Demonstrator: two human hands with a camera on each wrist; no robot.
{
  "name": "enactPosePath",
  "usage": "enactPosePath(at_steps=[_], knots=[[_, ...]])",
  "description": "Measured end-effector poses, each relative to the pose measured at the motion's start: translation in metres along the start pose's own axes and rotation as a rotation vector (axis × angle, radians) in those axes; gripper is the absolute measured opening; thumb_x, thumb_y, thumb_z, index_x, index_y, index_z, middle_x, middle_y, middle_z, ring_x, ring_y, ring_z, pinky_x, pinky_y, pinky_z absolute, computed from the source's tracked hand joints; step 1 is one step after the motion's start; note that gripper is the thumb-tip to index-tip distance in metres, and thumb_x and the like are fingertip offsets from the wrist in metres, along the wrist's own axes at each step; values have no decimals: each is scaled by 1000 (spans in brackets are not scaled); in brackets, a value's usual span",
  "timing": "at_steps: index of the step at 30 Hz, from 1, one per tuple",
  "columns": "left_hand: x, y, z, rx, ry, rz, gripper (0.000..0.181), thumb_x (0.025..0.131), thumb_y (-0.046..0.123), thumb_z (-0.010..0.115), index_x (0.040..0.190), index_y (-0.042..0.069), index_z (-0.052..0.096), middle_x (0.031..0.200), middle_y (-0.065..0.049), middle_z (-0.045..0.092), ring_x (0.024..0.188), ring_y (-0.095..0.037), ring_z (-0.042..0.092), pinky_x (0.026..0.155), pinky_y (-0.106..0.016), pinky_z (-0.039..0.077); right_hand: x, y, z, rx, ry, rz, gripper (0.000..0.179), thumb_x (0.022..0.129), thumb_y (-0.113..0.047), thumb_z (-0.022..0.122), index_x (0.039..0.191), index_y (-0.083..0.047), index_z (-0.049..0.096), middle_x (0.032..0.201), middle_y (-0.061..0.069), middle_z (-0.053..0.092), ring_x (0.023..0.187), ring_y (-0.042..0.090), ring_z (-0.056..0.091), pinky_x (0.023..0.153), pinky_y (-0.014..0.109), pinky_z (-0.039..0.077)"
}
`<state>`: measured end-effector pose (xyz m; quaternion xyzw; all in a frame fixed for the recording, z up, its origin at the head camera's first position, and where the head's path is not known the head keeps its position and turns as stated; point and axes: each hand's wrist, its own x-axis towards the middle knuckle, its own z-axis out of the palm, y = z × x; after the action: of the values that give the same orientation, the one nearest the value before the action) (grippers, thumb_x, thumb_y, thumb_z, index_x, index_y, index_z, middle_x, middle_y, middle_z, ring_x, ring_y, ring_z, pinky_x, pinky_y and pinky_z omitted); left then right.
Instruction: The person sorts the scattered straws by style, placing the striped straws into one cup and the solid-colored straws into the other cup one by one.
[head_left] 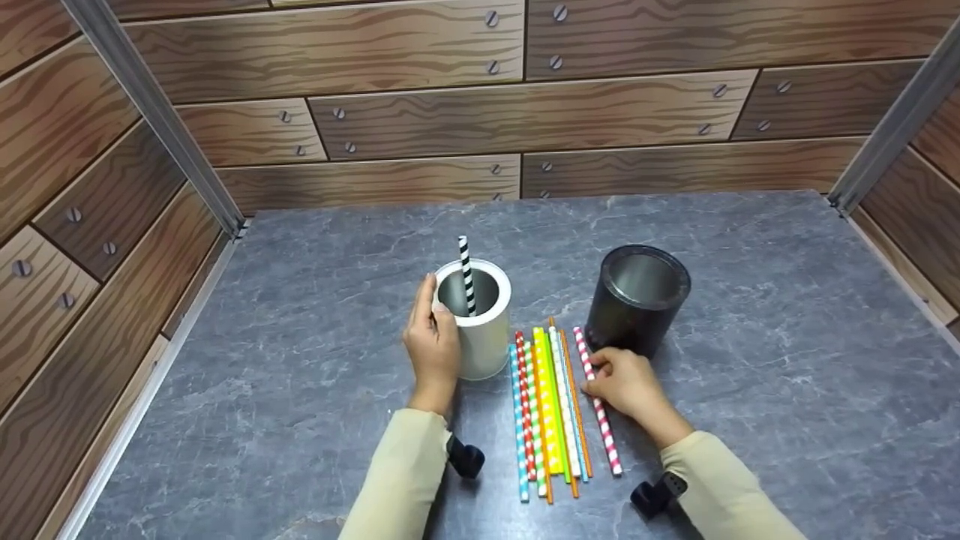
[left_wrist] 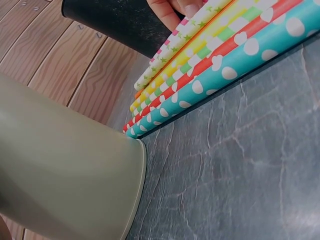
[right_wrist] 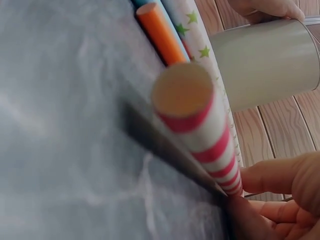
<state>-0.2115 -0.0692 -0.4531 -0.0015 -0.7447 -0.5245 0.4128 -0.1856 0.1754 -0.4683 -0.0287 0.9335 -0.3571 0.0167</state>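
My left hand [head_left: 433,345] holds the white canister [head_left: 484,349] at its left side, thumb near the rim. A black-and-white striped paper straw [head_left: 466,270] stands in that canister, leaning slightly. Between thumb and fingers, my right hand [head_left: 628,386] pinches a pink-and-white striped paper straw [head_left: 607,435] partway along. This straw lies a little right of the row of other straws; in the right wrist view its open end [right_wrist: 182,92] points at the camera and a shadow falls beneath it. The black canister [head_left: 626,322] stands just beyond my right hand.
A row of several coloured paper straws [head_left: 547,405] lies lengthwise between my hands, close by the white canister's base. They rest on a grey marbled table [head_left: 300,360]. Wood-patterned panels [head_left: 420,120] enclose the back and sides.
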Motion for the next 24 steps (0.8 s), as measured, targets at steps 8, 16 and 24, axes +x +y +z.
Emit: enactPosePath(at_steps=[8,16,24], knots=[[1,0,0,-2,11,16,42,85,8,43,123,-4,56,123,-18,59,116,-29,54,98,-39,43,0,-2,-1,23,-1,21,34,68,-10,74,97,5,65,62,-2,57,57,9,49,58,25,41],[1,-1,0,0,4,13,42,86,9,42,124,-4,56,124,-18,58,117,-29,53,98,-39,43,1,-5,-2,70,1,50,35,68,-8,72,100,6,65,65,0,59,59,10,50,59,25,42],[0,0,0,-8,1,12,42,87,8,41,125,-3,55,124,-17,58,117,-29,54,98,-38,43,1,-10,-5,158,17,65,36,69,-5,68,103,6,64,67,1,61,53,9,50,54,24,42]])
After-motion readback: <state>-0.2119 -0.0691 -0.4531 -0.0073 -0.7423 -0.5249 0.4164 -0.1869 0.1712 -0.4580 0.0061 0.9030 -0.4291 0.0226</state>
